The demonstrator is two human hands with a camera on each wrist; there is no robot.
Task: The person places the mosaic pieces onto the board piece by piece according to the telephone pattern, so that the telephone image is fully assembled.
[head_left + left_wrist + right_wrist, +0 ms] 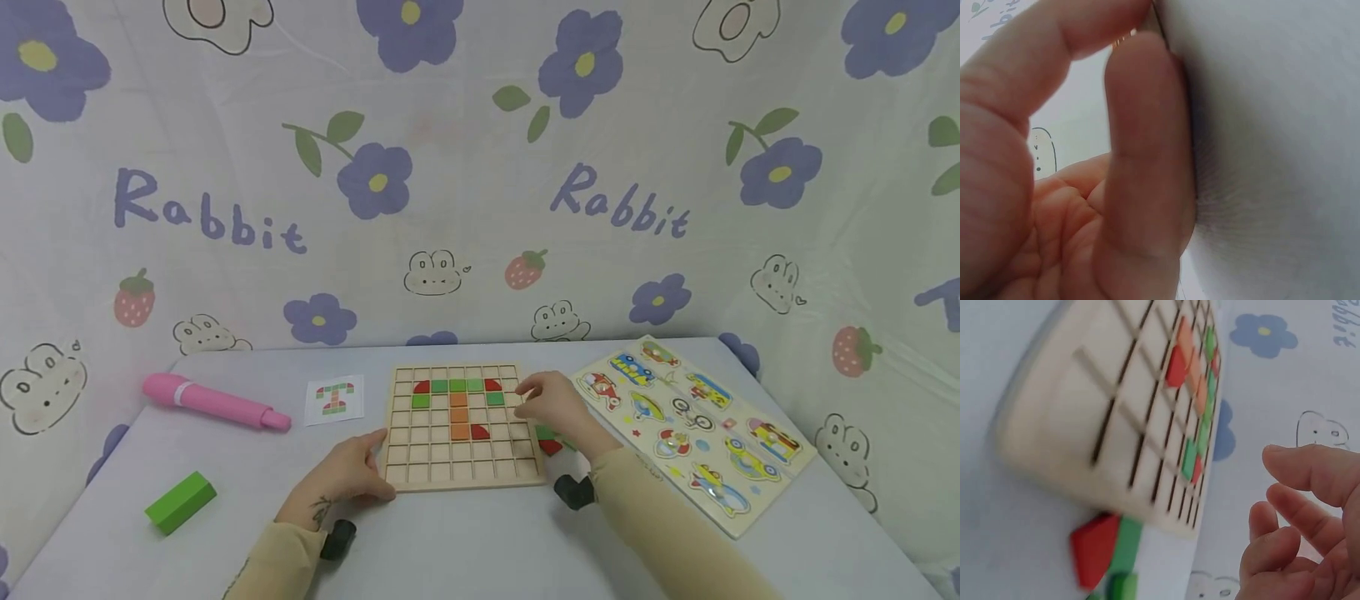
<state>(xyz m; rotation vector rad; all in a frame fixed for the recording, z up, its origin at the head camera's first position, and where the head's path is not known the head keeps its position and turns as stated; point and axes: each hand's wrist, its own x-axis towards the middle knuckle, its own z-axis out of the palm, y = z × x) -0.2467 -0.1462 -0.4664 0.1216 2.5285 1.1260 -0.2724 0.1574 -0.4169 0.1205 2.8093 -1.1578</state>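
A wooden grid board [420, 475] lies flat on the table, holding red, green and orange pieces. Three orange squares [459, 415] form a column below a row of green squares, with a red rounded piece [480, 432] beside the lowest one. My left hand [341, 475] rests at the board's left edge, thumb near the front corner and fingertips farther back. Over the right edge hovers my right hand [558, 404]; in the right wrist view its thumb and fingers [1307, 469] stand apart with nothing between them. A pattern card [334, 400] lies left of the board.
Loose red and green pieces [1094, 550] lie by the board's right side. Farther right is a vehicle puzzle board [697, 442]. A pink microphone-shaped object [213, 402] and a green block [181, 502] lie at left. A printed cloth [480, 208] hangs behind.
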